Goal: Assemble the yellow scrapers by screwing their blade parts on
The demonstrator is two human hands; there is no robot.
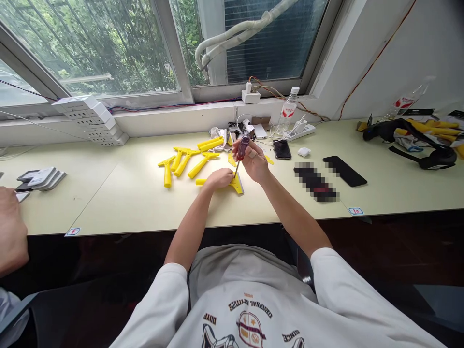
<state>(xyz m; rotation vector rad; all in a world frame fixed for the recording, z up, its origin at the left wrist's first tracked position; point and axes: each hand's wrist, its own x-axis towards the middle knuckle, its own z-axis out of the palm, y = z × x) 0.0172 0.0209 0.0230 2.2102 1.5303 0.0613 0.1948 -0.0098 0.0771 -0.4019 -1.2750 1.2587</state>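
Note:
My left hand [220, 179] is closed on a yellow scraper [237, 184] that lies on the table, its handle pointing left and its wide blade end to the right. In my right hand [256, 164] is a screwdriver [243, 144] with a dark red, see-through handle. The shaft slants down to the scraper's head, close to my left fingers; the tip is too small to make out. Several more yellow scrapers [188, 162] lie in a loose group beyond my left hand. Small yellow pieces [268, 159] show behind my right hand, partly hidden.
Behind the hands are a phone [282, 149], a water bottle [288, 111], a power strip [300, 130] and a white earbud case [303, 152]. A black flat pad [345, 170] lies to the right. Stacked white boxes [92, 121] stand at the back left. Another person's hand [12, 232] is at the left edge.

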